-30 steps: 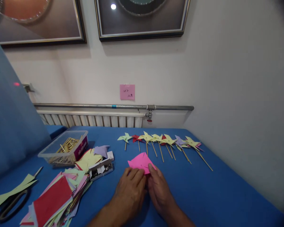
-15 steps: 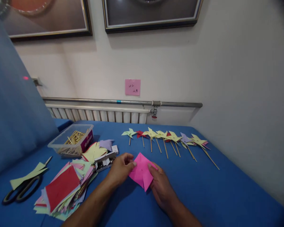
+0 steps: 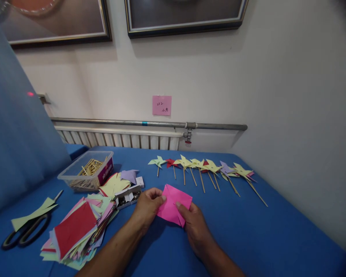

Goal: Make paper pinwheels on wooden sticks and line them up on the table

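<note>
Blue-covered surface, set against a white wall with a radiator along its far edge. Stack of coloured paper squares, laid near left. Row of finished paper pinwheels on sticks, ranged along the far side, right of centre. Clear plastic tub of wooden sticks, placed far left. Black scissors, laid at the near left edge. Pink paper, held just above the surface at near centre. Left hand: fingers pinched shut on the paper's left edge. Right hand: fingers closed on its near right corner. Small box of pins, set just left of the left hand.
</note>
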Tool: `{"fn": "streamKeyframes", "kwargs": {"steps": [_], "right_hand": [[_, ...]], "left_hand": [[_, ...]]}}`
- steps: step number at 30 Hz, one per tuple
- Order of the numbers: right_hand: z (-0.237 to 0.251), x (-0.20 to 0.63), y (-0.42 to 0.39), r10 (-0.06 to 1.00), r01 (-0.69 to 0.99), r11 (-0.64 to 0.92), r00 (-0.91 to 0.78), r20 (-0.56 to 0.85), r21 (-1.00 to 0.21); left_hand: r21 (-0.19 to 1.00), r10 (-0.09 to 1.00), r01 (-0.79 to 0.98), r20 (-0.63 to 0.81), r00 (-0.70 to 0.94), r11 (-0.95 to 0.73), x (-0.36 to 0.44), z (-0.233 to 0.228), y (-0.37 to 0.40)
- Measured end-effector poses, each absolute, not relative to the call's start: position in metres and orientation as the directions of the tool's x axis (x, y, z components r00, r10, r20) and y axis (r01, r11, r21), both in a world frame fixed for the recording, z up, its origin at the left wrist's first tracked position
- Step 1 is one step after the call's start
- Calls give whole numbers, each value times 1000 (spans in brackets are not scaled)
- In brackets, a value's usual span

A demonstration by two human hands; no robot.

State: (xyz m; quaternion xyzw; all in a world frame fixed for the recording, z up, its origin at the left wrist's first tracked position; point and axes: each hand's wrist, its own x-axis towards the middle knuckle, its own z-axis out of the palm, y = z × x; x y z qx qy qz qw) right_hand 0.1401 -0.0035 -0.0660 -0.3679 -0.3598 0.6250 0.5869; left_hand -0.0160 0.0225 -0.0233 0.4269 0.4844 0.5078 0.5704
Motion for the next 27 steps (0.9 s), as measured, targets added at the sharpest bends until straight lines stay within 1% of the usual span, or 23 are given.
{"fn": "streamKeyframes", "kwargs": {"steps": [4, 10, 15, 20, 24, 27], "right_hand": [[-70, 142, -1, 999, -425, -46, -15, -44, -904], [-53, 143, -7, 996, -496, -86, -67, -61, -864], [-57, 142, -6, 996, -485, -87, -67, -63, -870], [-62, 142, -5, 996, -472, -86, -44, -74, -878], [-60, 143, -6, 996, -455, -79, -65, -56, -887], [-61, 143, -6, 994, -445, -88, -95, -51, -891]], "left_hand": [[983, 996, -156, -92, 11, 93, -16, -23, 23], [978, 994, -178, -113, -2, 111, -18, -26, 23], [972, 993, -203, -121, 7, 119, -16, -26, 22], [974, 996, -206, -86, 29, 90, -13, -23, 21], [983, 999, -179, -43, -6, 41, -13, -20, 20], [986, 999, -167, -37, -28, 32, -13, -20, 19]]}}
